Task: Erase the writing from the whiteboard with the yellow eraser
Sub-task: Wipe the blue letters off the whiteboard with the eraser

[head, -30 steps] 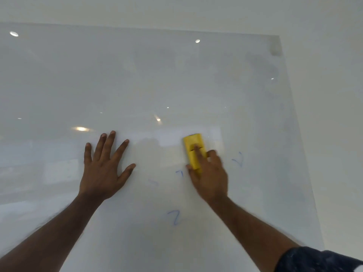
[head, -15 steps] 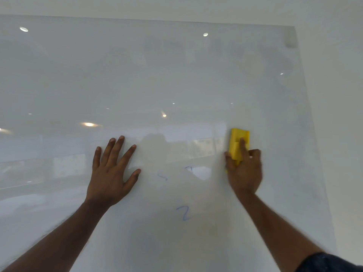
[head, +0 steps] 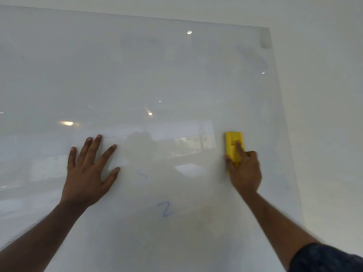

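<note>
Mid-wipe, your right hand (head: pixel 244 171) pinched the yellow eraser (head: pixel 233 147); the blue marks (head: pixel 165 209) left of your grip needed the next pass.

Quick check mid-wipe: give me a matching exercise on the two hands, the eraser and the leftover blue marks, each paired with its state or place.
1. left hand
2. right hand
3. yellow rectangular eraser
4. blue "2"-shaped mark

A. lowest on the glossy whiteboard, between the arms
B. flat, fingers spread
C. upright, pressed against the board
D. closed in a grip

Pairs: 1-B, 2-D, 3-C, 4-A
</note>
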Tool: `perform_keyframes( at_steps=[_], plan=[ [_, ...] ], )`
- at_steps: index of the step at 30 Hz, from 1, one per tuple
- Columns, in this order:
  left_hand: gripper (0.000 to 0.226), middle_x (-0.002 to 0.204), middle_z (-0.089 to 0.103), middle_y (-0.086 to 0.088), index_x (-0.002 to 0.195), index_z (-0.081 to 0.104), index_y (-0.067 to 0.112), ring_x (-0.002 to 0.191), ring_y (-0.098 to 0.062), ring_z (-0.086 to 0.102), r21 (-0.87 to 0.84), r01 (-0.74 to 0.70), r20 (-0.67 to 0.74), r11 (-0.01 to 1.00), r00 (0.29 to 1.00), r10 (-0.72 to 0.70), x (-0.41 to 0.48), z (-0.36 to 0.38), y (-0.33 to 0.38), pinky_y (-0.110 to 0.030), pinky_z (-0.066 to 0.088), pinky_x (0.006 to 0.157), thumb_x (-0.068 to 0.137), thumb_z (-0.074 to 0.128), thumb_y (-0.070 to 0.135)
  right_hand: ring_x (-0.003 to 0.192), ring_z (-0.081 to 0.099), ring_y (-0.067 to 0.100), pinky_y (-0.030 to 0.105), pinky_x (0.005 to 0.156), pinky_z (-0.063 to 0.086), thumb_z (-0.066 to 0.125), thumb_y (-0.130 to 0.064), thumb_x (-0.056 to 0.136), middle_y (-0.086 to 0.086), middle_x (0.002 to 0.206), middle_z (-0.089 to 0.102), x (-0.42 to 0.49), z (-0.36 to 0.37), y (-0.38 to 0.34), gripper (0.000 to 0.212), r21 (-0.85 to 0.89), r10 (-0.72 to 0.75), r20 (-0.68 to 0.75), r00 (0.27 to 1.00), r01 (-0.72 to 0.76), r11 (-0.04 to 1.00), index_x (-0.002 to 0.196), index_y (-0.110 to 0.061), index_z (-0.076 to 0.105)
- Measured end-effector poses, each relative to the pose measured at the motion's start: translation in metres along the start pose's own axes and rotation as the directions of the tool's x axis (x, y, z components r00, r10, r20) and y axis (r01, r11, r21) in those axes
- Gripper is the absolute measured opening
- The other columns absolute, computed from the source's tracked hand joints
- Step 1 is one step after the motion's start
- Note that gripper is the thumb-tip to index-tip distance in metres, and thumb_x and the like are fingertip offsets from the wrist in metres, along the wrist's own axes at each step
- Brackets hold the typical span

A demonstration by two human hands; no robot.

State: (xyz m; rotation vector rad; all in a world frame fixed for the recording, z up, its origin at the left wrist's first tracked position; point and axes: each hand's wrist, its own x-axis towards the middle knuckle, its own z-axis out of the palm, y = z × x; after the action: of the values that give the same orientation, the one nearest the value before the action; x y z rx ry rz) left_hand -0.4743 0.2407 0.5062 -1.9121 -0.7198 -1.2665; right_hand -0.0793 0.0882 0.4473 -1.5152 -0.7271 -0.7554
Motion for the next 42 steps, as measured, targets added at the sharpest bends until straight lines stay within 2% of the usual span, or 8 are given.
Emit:
perform_keyframes(
  at_steps=[5,13,20,26,30,33,38,42],
  plan=[
    [0.065,0.163,0.024,-0.012,0.146,0.048,0.02,0.15,-0.033,0.021,-0.006,-0.008,0.003,1.0,1.0,0.008,-0.011,0.001,0.003,-0.06,0.011,0.118,0.09,0.04,0.052,0.091,0.056,0.038,0.044,0.076,0.05,0.064,-0.043,0.083,0.014,0.104,0.049,0.001,0.003,0.002,0.06,0.067,0.093,-0.022,0.995,-0.091,0.994,0.139,-0.032,0.046],
    [0.066,0.163,0.024,-0.013,0.146,0.047,0.02,0.15,-0.033,0.021,-0.016,-0.022,0.08,1.0,0.997,0.024,-0.033,-0.009,-0.007,-0.058,0.017,0.118,0.09,0.038,0.054,0.091,0.056,0.027,0.036,0.065,0.054,0.062,-0.052,0.078,0.005,0.104,0.05,-0.076,0.017,-0.079,0.061,0.08,-0.406,0.194,0.893,0.399,0.914,0.135,-0.039,0.045],
    [0.065,0.165,0.021,-0.008,0.148,0.044,0.025,0.151,-0.029,0.017,0.034,0.027,0.131,0.999,0.991,-0.031,-0.053,-0.018,-0.022,-0.06,0.016,0.115,0.09,0.041,0.054,0.093,0.052,0.034,0.04,0.073,0.05,0.067,-0.042,0.082,0.008,0.097,0.042,-0.077,0.029,-0.082,0.062,0.195,0.071,-0.01,0.997,-0.068,0.978,0.14,-0.033,0.044],
    [0.075,0.167,0.01,-0.008,0.155,0.029,0.026,0.153,-0.029,0.004,0.048,0.096,0.187,0.994,0.977,-0.104,-0.059,-0.017,-0.015,-0.071,0.012,0.112,0.087,0.042,0.056,0.084,0.052,0.028,0.033,0.064,0.047,0.06,-0.05,0.08,0.008,0.099,0.049,-0.18,0.056,-0.172,0.061,0.201,-0.467,0.201,0.861,0.43,0.88,0.137,-0.034,0.045],
    [0.076,0.167,0.01,-0.009,0.155,0.029,0.024,0.153,-0.031,0.006,0.053,0.077,0.201,0.996,0.976,-0.086,-0.061,-0.017,-0.017,-0.071,0.013,0.111,0.087,0.041,0.057,0.085,0.052,0.027,0.035,0.066,0.048,0.06,-0.047,0.081,0.007,0.099,0.05,-0.179,0.047,-0.166,0.059,0.216,-0.602,0.242,0.761,0.562,0.798,0.137,-0.036,0.044],
    [0.076,0.167,0.009,-0.01,0.155,0.028,0.023,0.153,-0.031,0.005,0.056,0.076,0.205,0.996,0.975,-0.085,-0.065,-0.016,-0.018,-0.07,0.011,0.113,0.088,0.04,0.057,0.084,0.053,0.032,0.039,0.067,0.049,0.061,-0.045,0.079,0.011,0.096,0.053,-0.141,0.041,-0.129,0.057,0.113,-0.521,0.172,0.836,0.509,0.853,0.133,-0.031,0.049],
    [0.077,0.167,0.008,-0.011,0.156,0.025,0.023,0.154,-0.03,0.001,0.07,0.072,0.217,0.995,0.972,-0.086,-0.077,-0.014,-0.017,-0.068,0.009,0.116,0.089,0.04,0.057,0.089,0.05,0.03,0.041,0.067,0.052,0.062,-0.044,0.084,0.009,0.101,0.046,-0.124,0.032,-0.082,0.057,0.105,-0.091,0.061,0.994,0.084,0.991,0.138,-0.033,0.045],
    [0.076,0.167,0.009,-0.012,0.156,0.025,0.022,0.153,-0.03,0.003,0.076,0.066,0.229,0.995,0.97,-0.081,-0.082,-0.013,-0.017,-0.067,0.008,0.116,0.089,0.04,0.056,0.085,0.05,0.033,0.038,0.066,0.048,0.057,-0.044,0.081,0.01,0.1,0.048,-0.19,0.044,-0.107,0.056,0.104,-0.3,0.155,0.941,0.287,0.952,0.134,-0.028,0.05]
  ],
)
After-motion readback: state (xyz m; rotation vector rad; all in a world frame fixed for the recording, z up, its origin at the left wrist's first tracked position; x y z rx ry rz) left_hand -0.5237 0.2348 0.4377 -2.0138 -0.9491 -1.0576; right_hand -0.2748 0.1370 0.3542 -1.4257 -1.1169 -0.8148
